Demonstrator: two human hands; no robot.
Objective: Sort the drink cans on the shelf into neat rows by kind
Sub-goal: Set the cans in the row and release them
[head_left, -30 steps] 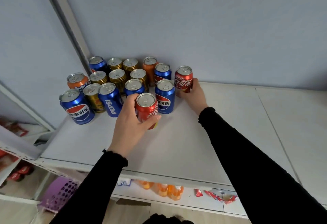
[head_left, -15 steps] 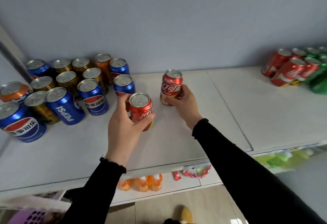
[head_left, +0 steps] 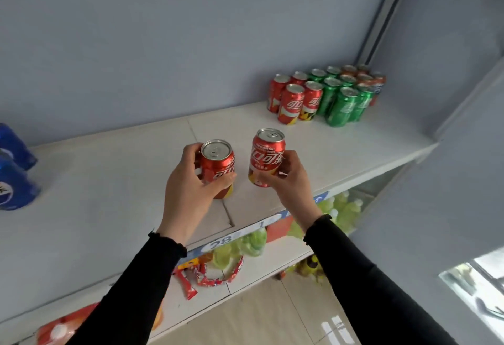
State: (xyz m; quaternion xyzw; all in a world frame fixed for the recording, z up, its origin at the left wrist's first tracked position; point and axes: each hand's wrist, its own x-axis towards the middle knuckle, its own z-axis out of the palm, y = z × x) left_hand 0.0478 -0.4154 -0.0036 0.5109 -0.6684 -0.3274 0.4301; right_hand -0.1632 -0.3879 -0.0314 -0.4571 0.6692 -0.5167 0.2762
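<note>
My left hand point(head_left: 188, 192) grips a red cola can point(head_left: 218, 164) above the middle of the white shelf point(head_left: 109, 181). A second red cola can point(head_left: 267, 156) is held upright in my right hand point(head_left: 291, 181), just to the right of the first. At the shelf's far right stands a group of red cola cans point(head_left: 294, 97), with green cans point(head_left: 343, 99) beside them and several orange cans point(head_left: 365, 77) behind. Blue cola cans point(head_left: 15, 175) show at the left edge.
A grey wall backs the shelf, with a metal post point(head_left: 387, 11) in the right corner. Lower shelves hold green bottles point(head_left: 245, 246), red snack packets point(head_left: 207, 276) and orange items. A price strip point(head_left: 226, 238) runs along the shelf's front edge. Pale floor lies below.
Both hands lifted the two red cans away from the blue and gold group at the left and carried them rightward. The view swung right, bringing the red and green cans into sight.
</note>
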